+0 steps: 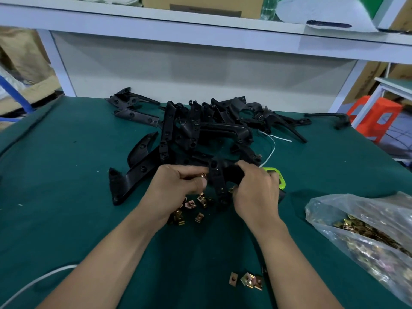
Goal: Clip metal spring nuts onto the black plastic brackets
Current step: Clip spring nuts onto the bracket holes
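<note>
Head view: left hand (176,188) pinches a spring nut (203,175) at the black bracket (218,181), which the right hand (256,195) grips above the green surface (66,186). Loose nuts (191,207) lie just below, with the bracket pile (211,130) behind.

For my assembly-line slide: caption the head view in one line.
Left hand pinches a spring nut beside a black plastic bracket gripped by the right hand, loose spring nuts below.

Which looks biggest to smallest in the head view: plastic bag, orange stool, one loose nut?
Largest: plastic bag, helped by being nearest.
Then orange stool, farther back, so its real size is unsure.
Smallest: loose nut.
</note>
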